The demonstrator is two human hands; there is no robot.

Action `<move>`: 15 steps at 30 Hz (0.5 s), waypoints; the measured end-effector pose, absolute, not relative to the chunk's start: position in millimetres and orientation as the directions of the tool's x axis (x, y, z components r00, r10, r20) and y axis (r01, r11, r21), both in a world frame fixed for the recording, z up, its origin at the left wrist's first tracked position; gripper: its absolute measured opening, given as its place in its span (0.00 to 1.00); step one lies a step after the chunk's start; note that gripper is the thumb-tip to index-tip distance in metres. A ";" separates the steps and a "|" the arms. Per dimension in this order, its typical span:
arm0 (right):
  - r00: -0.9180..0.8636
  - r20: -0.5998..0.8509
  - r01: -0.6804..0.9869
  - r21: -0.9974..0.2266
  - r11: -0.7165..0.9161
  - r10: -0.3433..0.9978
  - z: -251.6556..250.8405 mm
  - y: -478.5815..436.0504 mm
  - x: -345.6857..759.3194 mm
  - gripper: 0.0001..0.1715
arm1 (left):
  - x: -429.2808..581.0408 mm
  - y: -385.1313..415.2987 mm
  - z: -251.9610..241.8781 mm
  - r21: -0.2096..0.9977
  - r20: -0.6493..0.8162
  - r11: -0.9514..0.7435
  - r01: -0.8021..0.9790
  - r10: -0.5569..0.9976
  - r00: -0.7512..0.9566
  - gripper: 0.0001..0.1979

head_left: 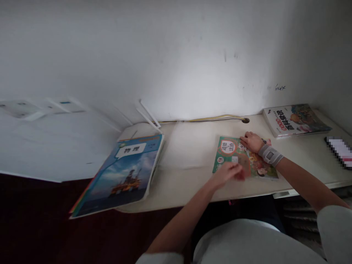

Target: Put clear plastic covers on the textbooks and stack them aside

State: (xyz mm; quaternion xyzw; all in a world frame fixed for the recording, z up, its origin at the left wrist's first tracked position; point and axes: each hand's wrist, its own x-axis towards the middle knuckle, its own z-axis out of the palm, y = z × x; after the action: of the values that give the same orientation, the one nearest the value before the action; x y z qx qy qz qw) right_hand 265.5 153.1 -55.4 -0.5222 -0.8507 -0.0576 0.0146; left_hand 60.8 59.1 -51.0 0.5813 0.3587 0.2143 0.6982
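Note:
A colourful green-and-orange book (233, 152) lies flat on the white desk (189, 154). My right hand (251, 141) rests on the book's far right part, fingers curled loosely on the cover; a grey band wraps that wrist. My left hand (229, 173) hovers at the book's near edge and is blurred by motion, so its fingers are unclear. Neither hand visibly lifts the book.
A stack of books topped by a blue one with an oil rig picture (123, 174) overhangs the desk's left end. Another colourful book (295, 119) lies at the back right. A yellow cable (209, 118) runs along the wall. White sheets (41, 139) spread at left.

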 end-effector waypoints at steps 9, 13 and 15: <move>-0.295 0.136 0.955 0.053 0.291 0.946 -62.9 99.5 276.2 0.22 | 54.6 -6.8 -63.0 0.647 -0.438 0.611 -0.456 0.787 0.434 0.12; -0.133 0.198 0.915 -0.351 0.197 0.971 -69.9 82.3 279.3 0.20 | 78.1 2.9 -60.9 0.688 -0.347 0.403 -0.604 0.913 0.213 0.16; -0.055 0.199 0.829 -0.537 0.156 0.978 -67.8 77.5 282.9 0.22 | 81.7 9.1 -53.7 0.705 -0.290 0.384 -0.596 0.923 0.251 0.17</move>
State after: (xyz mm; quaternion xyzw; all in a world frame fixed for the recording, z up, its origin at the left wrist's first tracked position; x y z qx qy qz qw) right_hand 282.9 77.5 -67.8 -0.6341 -0.7125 0.1410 0.2651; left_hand 81.7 9.1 -53.7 0.2349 0.3487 0.5030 0.7552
